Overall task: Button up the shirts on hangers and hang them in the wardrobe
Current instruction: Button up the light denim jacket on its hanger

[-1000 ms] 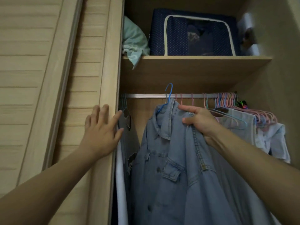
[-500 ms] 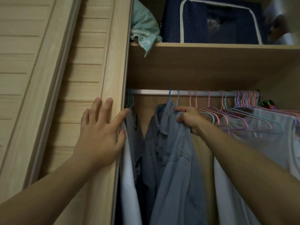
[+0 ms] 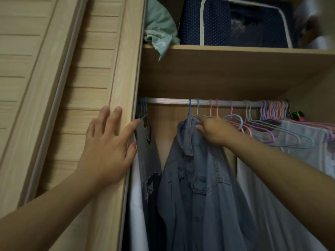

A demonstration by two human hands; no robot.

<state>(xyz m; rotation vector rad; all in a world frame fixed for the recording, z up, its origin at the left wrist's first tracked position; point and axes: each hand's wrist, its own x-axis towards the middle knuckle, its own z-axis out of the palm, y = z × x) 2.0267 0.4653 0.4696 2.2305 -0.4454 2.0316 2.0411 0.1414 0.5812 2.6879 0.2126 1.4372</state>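
- While the denim shirt (image 3: pixel 197 182) is hanging from the rail (image 3: pixel 168 102) by a blue hanger (image 3: pixel 189 110), the right hand (image 3: pixel 213 131) is gripping it at the shoulder, just beside the collar — fingers curled into the cloth, right under the hook.
- The left hand (image 3: pixel 107 151) is lying flat on the edge of the sliding door (image 3: pixel 101 73), fingers spread and relaxed, grasping nothing; the thumb and forefinger are reaching round the door's edge toward a grey garment (image 3: pixel 145 142) hanging at the far left.
- The shirt is sitting between that grey garment and a row of pale clothes (image 3: pixel 299 142) on pink and blue hangers (image 3: pixel 272 113) bunched to the right.
- On the shelf (image 3: pixel 235 73) above, a navy storage bag (image 3: pixel 235 22) is standing beside a crumpled teal cloth (image 3: pixel 159 31).
- The step in hand appears to be the hanging itself — the hook looks seated on the rail, and the hand seems to be settling the shirt into place.
- Several buttons are showing down the front, though whether all are fastened cannot be told in this dim light.
- The next move probably calls for letting go of the shoulder without dragging the hanger off the rail, then turning to any shirt not yet hung.
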